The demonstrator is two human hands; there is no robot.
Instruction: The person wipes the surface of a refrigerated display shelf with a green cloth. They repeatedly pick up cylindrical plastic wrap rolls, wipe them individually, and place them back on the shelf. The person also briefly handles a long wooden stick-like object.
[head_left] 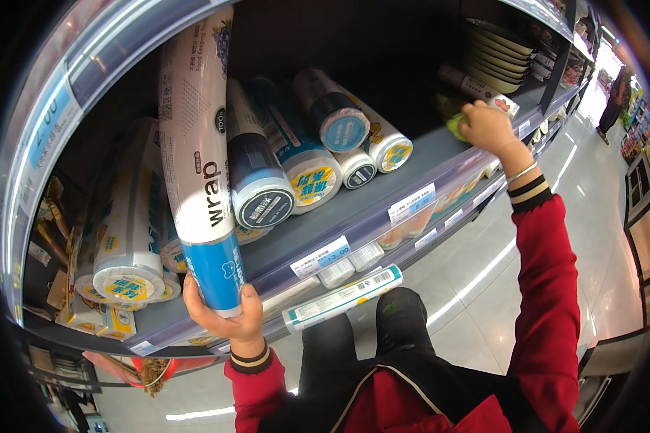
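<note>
My left hand (pixel 230 319) grips the lower end of a large roll of cling wrap (pixel 197 119), held tilted in front of the shelf. The roll is white with a blue band at its base. Further right, my right hand (pixel 487 127) is closed around a bunched green cloth (pixel 456 125) over the grey shelf (pixel 433 143). Just behind that hand lies a small white wrap package (pixel 485 92). Between my hands, several plastic-wrapped rolls (pixel 311 178) lie with their round ends facing me. Part of the cloth is in shadow.
More stacked rolls (pixel 127 276) fill the shelf's left side. Nested bowls (pixel 498 59) stand at the far right. A clear price-label rail (pixel 365 233) edges the shelf. A long white-and-teal box (pixel 344 297) lies by my knees. A person (pixel 617 100) stands in the aisle.
</note>
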